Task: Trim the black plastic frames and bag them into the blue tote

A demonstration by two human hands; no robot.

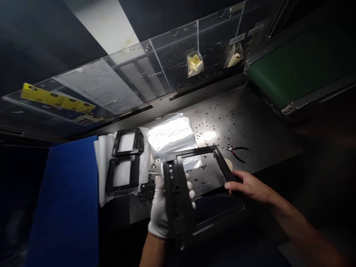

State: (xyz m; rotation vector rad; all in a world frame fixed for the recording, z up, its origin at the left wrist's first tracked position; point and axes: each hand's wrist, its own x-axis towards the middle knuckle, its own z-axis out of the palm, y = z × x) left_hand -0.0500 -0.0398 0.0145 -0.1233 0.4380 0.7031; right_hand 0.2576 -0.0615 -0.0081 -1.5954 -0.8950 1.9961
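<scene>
A black rectangular plastic frame (176,196) with a large opening is held tilted over the table's near edge. My left hand (160,215), in a white glove, grips its left side; the thumb is in front and the fingertips show through the opening. Bare, my right hand (244,185) pinches the right side of the frame between thumb and fingers. Two similar black frames, one upper (138,142) and one lower (135,172), lie on white sheets (102,167) at the left.
Silvery plastic bags (171,133) lie mid-table. Pliers with red and black handles (239,148) rest at the right, among scattered small black pieces (205,124); more are heaped (146,192) near the front edge. A blue panel (71,200) stands left, a green conveyor (297,70) upper right.
</scene>
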